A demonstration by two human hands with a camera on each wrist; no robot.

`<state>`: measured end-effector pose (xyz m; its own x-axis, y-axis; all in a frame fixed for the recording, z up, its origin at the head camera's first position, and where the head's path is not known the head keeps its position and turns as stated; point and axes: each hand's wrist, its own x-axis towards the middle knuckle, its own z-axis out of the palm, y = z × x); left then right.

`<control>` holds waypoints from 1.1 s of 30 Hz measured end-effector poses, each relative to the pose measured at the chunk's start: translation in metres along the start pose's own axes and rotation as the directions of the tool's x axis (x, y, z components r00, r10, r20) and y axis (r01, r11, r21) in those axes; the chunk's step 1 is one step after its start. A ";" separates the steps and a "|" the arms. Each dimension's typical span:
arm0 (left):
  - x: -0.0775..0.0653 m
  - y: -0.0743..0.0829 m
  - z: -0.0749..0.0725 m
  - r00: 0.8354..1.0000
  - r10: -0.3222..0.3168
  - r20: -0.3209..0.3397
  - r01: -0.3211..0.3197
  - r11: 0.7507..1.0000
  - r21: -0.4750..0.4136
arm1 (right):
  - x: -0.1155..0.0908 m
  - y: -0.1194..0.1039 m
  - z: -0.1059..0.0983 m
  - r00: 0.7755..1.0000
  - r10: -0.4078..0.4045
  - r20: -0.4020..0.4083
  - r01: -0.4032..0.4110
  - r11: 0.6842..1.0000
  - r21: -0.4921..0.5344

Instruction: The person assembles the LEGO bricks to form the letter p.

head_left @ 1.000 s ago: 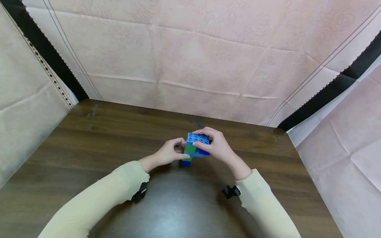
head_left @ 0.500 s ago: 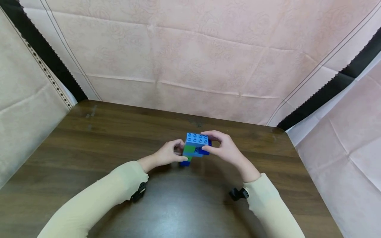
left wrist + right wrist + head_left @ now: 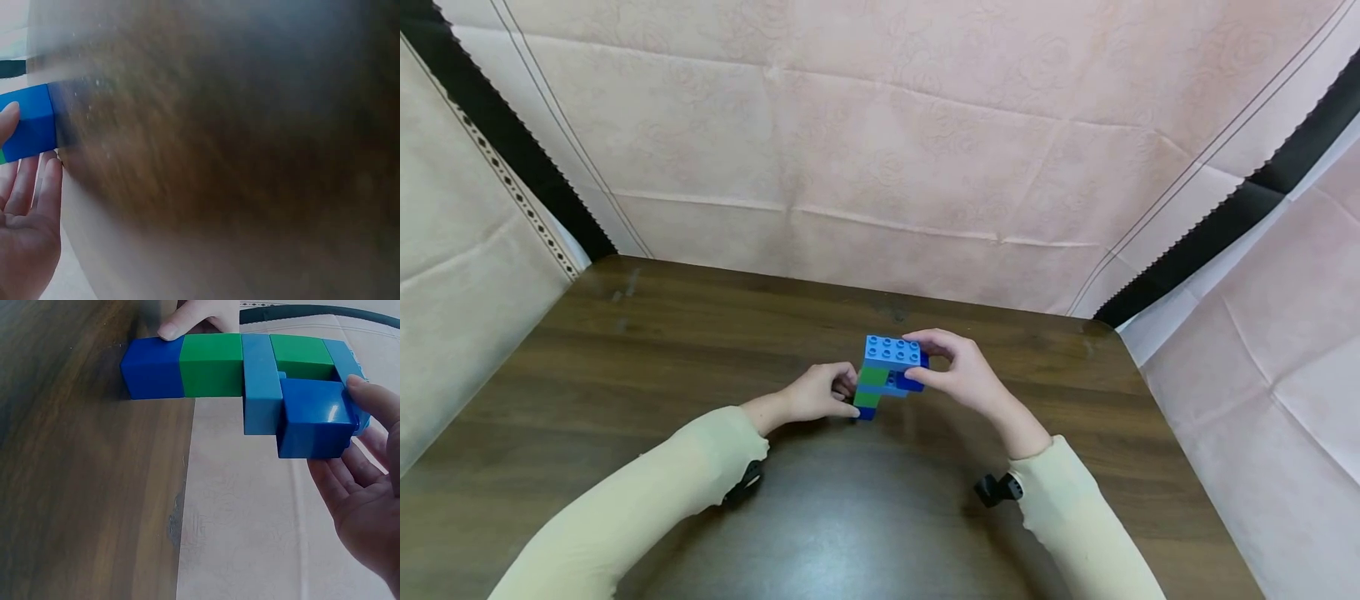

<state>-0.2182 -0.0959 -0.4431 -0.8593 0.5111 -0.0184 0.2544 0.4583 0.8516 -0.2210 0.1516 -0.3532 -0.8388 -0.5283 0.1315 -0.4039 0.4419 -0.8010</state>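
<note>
A stack of toy building bricks stands on the wooden table, with a light blue studded brick (image 3: 891, 352) on top. Under it come a green brick (image 3: 874, 377), a second light blue brick (image 3: 261, 387), another green brick (image 3: 212, 365) and a dark blue brick (image 3: 153, 369) at the base. Another dark blue brick (image 3: 315, 419) sits on the right, between the two light blue ones. My left hand (image 3: 812, 393) holds the base brick between thumb and fingers. At the upper right, my right hand (image 3: 958, 373) pinches the side dark blue brick.
The brown wooden table (image 3: 685, 333) reaches back to a pale patterned cloth (image 3: 880, 150). More cloth hangs at left and right, with black strips (image 3: 1195, 242) at the corners. Dark wrist devices (image 3: 998, 490) sit below both sleeves.
My left hand has slid down the stack to its base brick. My right hand has drawn back from the top brick towards the right side. The stack is slightly further left in view.
</note>
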 end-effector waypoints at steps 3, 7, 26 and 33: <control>0.000 0.002 0.001 1.000 -0.002 -0.003 0.002 1.000 -0.005 | 0.001 -0.001 -0.001 1.000 0.010 0.001 -0.010 1.000 0.001; -0.001 0.006 0.002 1.000 0.000 -0.003 0.000 1.000 -0.023 | 0.002 -0.004 -0.004 1.000 0.013 -0.025 -0.013 1.000 0.008; -0.006 0.025 0.005 0.998 -0.031 0.064 0.037 0.994 -0.106 | 0.021 0.007 -0.016 0.979 0.062 -0.192 -0.046 0.995 0.090; -0.007 0.029 0.011 0.990 -0.104 0.095 0.124 0.963 -0.239 | 0.033 0.022 -0.016 0.969 0.139 -0.204 -0.118 0.987 0.110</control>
<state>-0.2003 -0.0785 -0.4239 -0.8351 0.5275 -0.1560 0.0326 0.3306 0.9432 -0.2640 0.1554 -0.3573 -0.9433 -0.3030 0.1353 -0.2592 0.4185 -0.8704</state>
